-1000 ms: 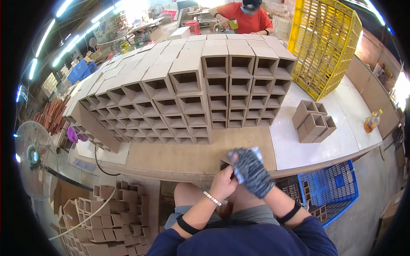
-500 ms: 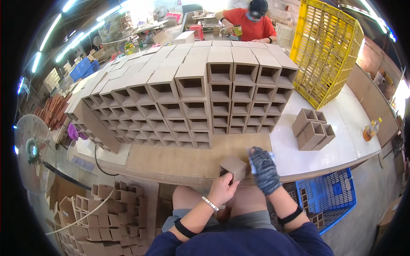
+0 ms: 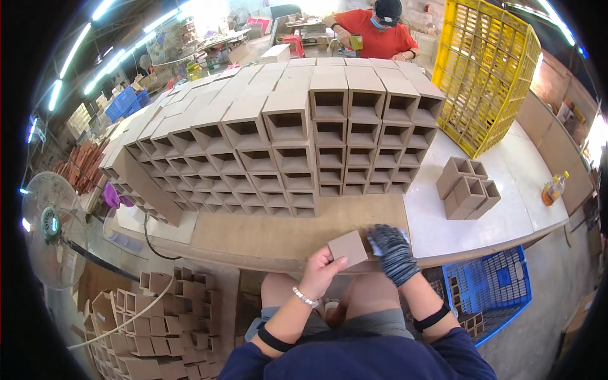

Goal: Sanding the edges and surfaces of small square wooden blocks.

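Observation:
My left hand [image 3: 322,271], bare with a bead bracelet at the wrist, grips a small square brown fibreboard box [image 3: 348,249] over the table's front edge. A plain flat face of the box is turned up, and the thumb presses on it. Just right of the box, my right hand [image 3: 394,254] wears a dark grey knitted glove, its fingers curled. A bit of something flat, white and blue, shows at these fingers; most of it is hidden, so its kind cannot be told. A small gap separates glove and box.
Stacked open-ended boxes [image 3: 259,136] form a wall across the table [image 3: 266,237]. A few boxes [image 3: 469,193], a bottle [image 3: 554,189] and a yellow crate [image 3: 487,76] stand right. Below are a blue crate [image 3: 516,297] and piled boxes [image 3: 158,323]; a fan [image 3: 50,221] stands left. A co-worker [image 3: 377,35] works beyond.
My left hand has turned the box so a flat face shows instead of its open end. My right hand has shifted slightly, and less of the white and blue piece shows.

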`<state>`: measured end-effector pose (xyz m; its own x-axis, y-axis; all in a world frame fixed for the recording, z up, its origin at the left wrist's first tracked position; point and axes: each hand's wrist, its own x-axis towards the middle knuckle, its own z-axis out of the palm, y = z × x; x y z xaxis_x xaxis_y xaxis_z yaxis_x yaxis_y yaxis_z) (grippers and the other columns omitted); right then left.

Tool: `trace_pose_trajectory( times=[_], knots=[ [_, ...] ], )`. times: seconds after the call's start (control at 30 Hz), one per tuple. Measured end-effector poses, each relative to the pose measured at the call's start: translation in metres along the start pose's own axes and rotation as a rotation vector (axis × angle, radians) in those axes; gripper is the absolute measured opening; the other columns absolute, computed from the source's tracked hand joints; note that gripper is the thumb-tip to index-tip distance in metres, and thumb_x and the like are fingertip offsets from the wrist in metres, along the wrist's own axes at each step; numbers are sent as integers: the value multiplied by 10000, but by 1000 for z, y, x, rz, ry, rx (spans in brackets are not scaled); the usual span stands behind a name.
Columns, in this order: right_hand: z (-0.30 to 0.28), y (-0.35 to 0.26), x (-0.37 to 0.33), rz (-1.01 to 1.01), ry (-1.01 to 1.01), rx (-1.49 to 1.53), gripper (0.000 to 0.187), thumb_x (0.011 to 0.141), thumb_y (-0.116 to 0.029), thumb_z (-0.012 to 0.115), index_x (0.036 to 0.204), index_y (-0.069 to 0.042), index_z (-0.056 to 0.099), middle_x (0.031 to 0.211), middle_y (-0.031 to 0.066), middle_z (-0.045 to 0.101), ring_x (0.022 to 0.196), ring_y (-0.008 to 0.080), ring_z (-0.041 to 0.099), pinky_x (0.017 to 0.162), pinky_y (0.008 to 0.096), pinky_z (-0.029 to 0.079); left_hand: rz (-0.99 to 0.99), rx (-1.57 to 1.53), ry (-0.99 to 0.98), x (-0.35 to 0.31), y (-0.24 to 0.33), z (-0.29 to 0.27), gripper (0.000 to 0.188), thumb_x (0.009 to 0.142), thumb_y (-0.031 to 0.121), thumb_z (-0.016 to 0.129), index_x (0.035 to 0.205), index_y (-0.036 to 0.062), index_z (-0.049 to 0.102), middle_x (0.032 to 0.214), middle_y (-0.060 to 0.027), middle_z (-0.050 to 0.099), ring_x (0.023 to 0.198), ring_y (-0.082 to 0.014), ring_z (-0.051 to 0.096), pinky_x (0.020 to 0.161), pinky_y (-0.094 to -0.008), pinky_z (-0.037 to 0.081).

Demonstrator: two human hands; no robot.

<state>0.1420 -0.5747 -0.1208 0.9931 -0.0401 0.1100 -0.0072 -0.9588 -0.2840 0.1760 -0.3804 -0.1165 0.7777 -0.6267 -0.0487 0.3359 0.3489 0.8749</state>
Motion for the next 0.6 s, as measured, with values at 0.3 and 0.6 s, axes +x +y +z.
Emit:
trace_pose_trajectory(
  times=[0.3,0.6],
  knots=[
    [-58,-41,-11,-559,329,147,242,797,-49,530,1038,-59,550,1074,140,550,992,292,530,895,425,401,-90,-301,-192,-8,27,-12,305,809,26,555,1107,-15,506,1093,-85,567,1012,-146,534,895,-286,398],
    [-63,-45,-20,-775,398,106,361,795,-28,498,1152,-79,477,1007,120,556,949,275,536,887,426,393,-161,-374,-369,-17,31,-13,347,806,29,547,1138,-41,478,1101,-103,556,1025,-157,525,904,-289,388]
  ],
)
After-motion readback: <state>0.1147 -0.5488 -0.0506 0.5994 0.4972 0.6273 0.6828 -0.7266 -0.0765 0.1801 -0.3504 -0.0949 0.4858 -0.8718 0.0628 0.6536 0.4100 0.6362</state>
